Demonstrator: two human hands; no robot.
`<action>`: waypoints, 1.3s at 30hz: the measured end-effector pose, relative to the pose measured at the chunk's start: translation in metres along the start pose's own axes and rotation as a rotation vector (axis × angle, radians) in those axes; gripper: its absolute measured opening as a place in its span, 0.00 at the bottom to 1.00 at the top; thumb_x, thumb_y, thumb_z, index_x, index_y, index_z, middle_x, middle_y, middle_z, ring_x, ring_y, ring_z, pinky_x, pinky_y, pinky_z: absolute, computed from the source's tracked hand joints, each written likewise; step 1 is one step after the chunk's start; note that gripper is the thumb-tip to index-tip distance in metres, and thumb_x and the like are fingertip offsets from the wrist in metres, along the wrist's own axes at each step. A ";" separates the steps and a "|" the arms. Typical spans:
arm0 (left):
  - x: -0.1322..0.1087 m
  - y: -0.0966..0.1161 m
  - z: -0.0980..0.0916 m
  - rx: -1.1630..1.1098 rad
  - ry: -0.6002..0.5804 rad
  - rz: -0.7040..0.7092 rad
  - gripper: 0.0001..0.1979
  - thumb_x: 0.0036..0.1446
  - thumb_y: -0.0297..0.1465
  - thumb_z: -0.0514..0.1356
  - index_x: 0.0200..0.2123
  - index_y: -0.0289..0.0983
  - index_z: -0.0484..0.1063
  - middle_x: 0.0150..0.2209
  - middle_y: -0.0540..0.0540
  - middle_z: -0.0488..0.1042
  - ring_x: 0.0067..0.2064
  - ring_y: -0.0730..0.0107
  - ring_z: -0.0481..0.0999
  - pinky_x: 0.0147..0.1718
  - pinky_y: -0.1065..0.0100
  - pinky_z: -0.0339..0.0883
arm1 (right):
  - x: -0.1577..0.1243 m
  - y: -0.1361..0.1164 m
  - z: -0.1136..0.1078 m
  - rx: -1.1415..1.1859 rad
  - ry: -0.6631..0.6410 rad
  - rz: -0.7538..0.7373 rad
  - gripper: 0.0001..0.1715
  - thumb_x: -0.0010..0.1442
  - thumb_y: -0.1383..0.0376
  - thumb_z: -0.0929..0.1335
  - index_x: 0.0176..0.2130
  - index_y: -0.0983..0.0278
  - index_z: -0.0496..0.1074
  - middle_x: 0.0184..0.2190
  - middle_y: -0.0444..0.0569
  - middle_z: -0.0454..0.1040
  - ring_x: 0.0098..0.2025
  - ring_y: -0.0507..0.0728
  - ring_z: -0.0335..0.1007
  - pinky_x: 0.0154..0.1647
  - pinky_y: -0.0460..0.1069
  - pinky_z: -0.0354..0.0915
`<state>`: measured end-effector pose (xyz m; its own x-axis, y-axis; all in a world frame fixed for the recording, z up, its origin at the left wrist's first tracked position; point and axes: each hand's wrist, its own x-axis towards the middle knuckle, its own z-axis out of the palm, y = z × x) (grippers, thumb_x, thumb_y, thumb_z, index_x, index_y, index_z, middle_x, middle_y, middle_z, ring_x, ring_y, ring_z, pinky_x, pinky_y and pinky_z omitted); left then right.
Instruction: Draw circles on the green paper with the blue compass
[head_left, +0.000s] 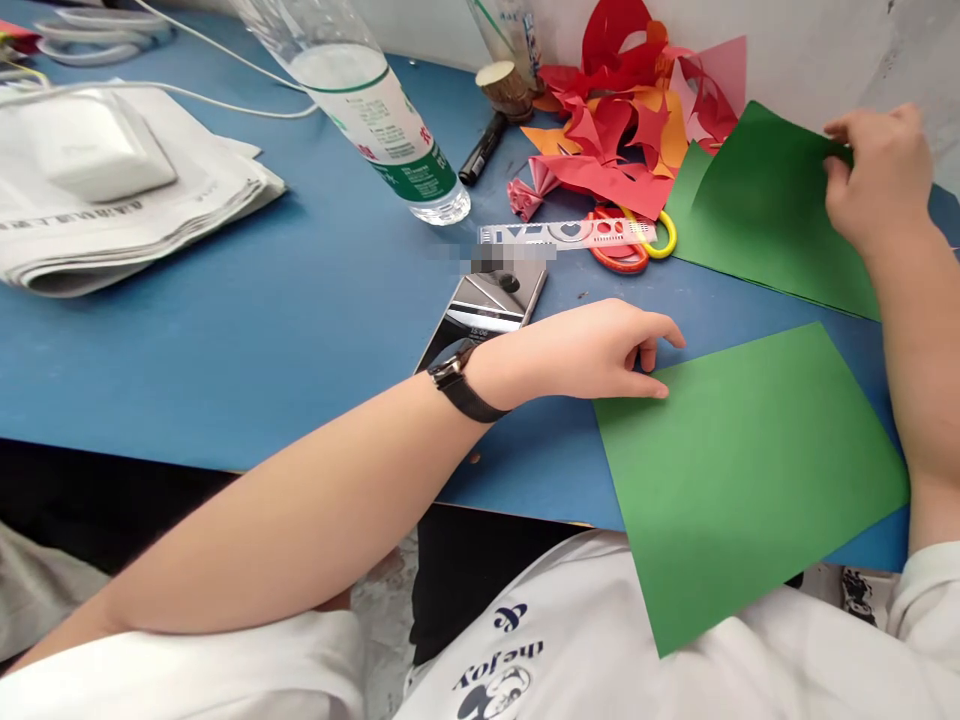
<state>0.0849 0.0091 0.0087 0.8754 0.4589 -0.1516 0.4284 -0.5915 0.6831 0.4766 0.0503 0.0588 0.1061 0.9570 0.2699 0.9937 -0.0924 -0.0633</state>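
My left hand [626,350], with a black watch on the wrist, rests at the upper left corner of a green paper sheet [750,470]. Its thumb lies over the sheet; thumb and index finger are apart, the other fingers curled. This sheet overhangs the table's front edge. At the right, my right hand [881,170] pinches the edge of another green paper sheet [772,170], which bends up off the green paper [757,260] beneath it. Part of that lower paper is hidden by my right forearm.
Red and orange paper scraps [622,120] are heaped near the wall. In front are scissors [660,235], a stencil ruler [562,235] and a phone [487,305]. A water bottle [390,130], a black marker [484,148] and folded newspaper [202,200] stand or lie further left.
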 end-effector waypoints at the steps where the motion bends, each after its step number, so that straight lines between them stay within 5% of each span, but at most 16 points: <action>1: 0.000 -0.001 0.001 0.021 -0.006 0.009 0.30 0.71 0.46 0.77 0.70 0.41 0.87 0.46 0.46 0.90 0.42 0.60 0.85 0.44 0.63 0.72 | 0.000 -0.001 0.008 0.014 -0.003 -0.001 0.48 0.89 0.49 0.63 0.94 0.67 0.60 0.90 0.67 0.71 0.90 0.78 0.56 0.92 0.78 0.62; 3: -0.001 -0.002 0.000 0.061 -0.019 0.010 0.31 0.71 0.46 0.78 0.72 0.41 0.86 0.48 0.45 0.88 0.45 0.58 0.85 0.46 0.63 0.71 | 0.000 -0.004 0.023 0.037 -0.055 -0.032 0.59 0.87 0.42 0.70 0.96 0.67 0.52 0.95 0.68 0.61 0.91 0.78 0.54 0.95 0.78 0.57; 7: -0.006 -0.001 -0.003 0.179 -0.046 -0.021 0.41 0.67 0.50 0.83 0.78 0.45 0.83 0.61 0.40 0.83 0.58 0.48 0.85 0.55 0.60 0.74 | 0.001 -0.017 0.054 0.068 -0.303 -0.146 0.52 0.76 0.37 0.82 0.81 0.65 0.81 0.84 0.69 0.78 0.82 0.78 0.73 0.87 0.72 0.69; 9: -0.008 0.002 -0.004 0.252 -0.063 -0.045 0.45 0.65 0.51 0.84 0.80 0.47 0.81 0.66 0.38 0.80 0.66 0.41 0.82 0.61 0.57 0.74 | 0.003 -0.024 0.064 0.068 -0.352 -0.173 0.49 0.72 0.35 0.84 0.75 0.63 0.86 0.79 0.68 0.83 0.78 0.80 0.78 0.83 0.72 0.73; 14: -0.004 0.012 -0.003 0.334 -0.085 -0.127 0.47 0.65 0.50 0.85 0.82 0.47 0.79 0.69 0.36 0.77 0.69 0.36 0.80 0.66 0.53 0.74 | 0.012 -0.034 0.070 0.071 -0.308 -0.205 0.50 0.74 0.36 0.82 0.74 0.69 0.85 0.72 0.72 0.86 0.77 0.78 0.78 0.80 0.70 0.76; 18: -0.001 0.014 -0.003 0.383 -0.067 -0.157 0.46 0.67 0.51 0.85 0.81 0.47 0.79 0.68 0.36 0.79 0.67 0.37 0.82 0.62 0.54 0.73 | 0.020 -0.041 0.074 0.080 -0.284 -0.210 0.39 0.77 0.38 0.80 0.70 0.62 0.89 0.66 0.67 0.89 0.71 0.77 0.82 0.75 0.72 0.80; 21: -0.002 0.011 -0.004 0.355 -0.066 -0.150 0.46 0.67 0.51 0.85 0.81 0.48 0.79 0.68 0.38 0.80 0.65 0.39 0.84 0.58 0.56 0.73 | 0.020 -0.051 0.075 0.097 -0.289 -0.222 0.33 0.80 0.42 0.78 0.71 0.59 0.89 0.69 0.66 0.89 0.72 0.79 0.83 0.75 0.75 0.80; 25: -0.002 0.010 -0.004 0.331 -0.058 -0.158 0.45 0.66 0.50 0.85 0.81 0.48 0.80 0.68 0.38 0.80 0.65 0.41 0.85 0.57 0.58 0.74 | 0.009 -0.065 0.051 0.133 -0.261 -0.241 0.39 0.82 0.46 0.78 0.77 0.67 0.83 0.78 0.72 0.83 0.78 0.76 0.79 0.82 0.73 0.76; 27: -0.001 0.011 -0.003 0.327 -0.052 -0.159 0.44 0.66 0.49 0.85 0.80 0.48 0.81 0.67 0.39 0.80 0.64 0.42 0.85 0.56 0.58 0.73 | -0.004 -0.076 0.029 0.152 -0.245 -0.262 0.42 0.80 0.46 0.80 0.78 0.70 0.82 0.78 0.73 0.83 0.78 0.74 0.78 0.83 0.71 0.75; 29: 0.001 0.011 -0.002 0.322 -0.043 -0.151 0.43 0.67 0.48 0.85 0.80 0.48 0.81 0.65 0.39 0.81 0.61 0.44 0.85 0.55 0.59 0.73 | -0.026 -0.091 0.007 0.194 -0.269 -0.325 0.41 0.75 0.43 0.84 0.73 0.63 0.85 0.71 0.65 0.89 0.68 0.69 0.84 0.78 0.67 0.79; 33: 0.002 0.008 -0.004 0.307 -0.021 -0.128 0.39 0.67 0.46 0.84 0.76 0.42 0.84 0.61 0.39 0.81 0.57 0.46 0.86 0.56 0.58 0.75 | -0.093 -0.125 -0.018 0.283 -0.430 -0.533 0.39 0.64 0.43 0.91 0.64 0.58 0.90 0.58 0.55 0.93 0.61 0.72 0.90 0.66 0.66 0.87; 39: -0.003 0.005 -0.014 0.305 -0.008 -0.185 0.31 0.72 0.40 0.75 0.75 0.44 0.84 0.66 0.39 0.81 0.59 0.48 0.86 0.60 0.58 0.77 | -0.189 -0.116 -0.021 0.051 -0.479 -0.533 0.49 0.69 0.40 0.88 0.76 0.62 0.85 0.73 0.64 0.90 0.74 0.77 0.89 0.61 0.64 0.93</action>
<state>0.0813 0.0146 0.0226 0.7781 0.5721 -0.2595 0.6258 -0.6702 0.3989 0.3426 -0.1255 0.0356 -0.4321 0.8848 -0.1745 0.9018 0.4230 -0.0882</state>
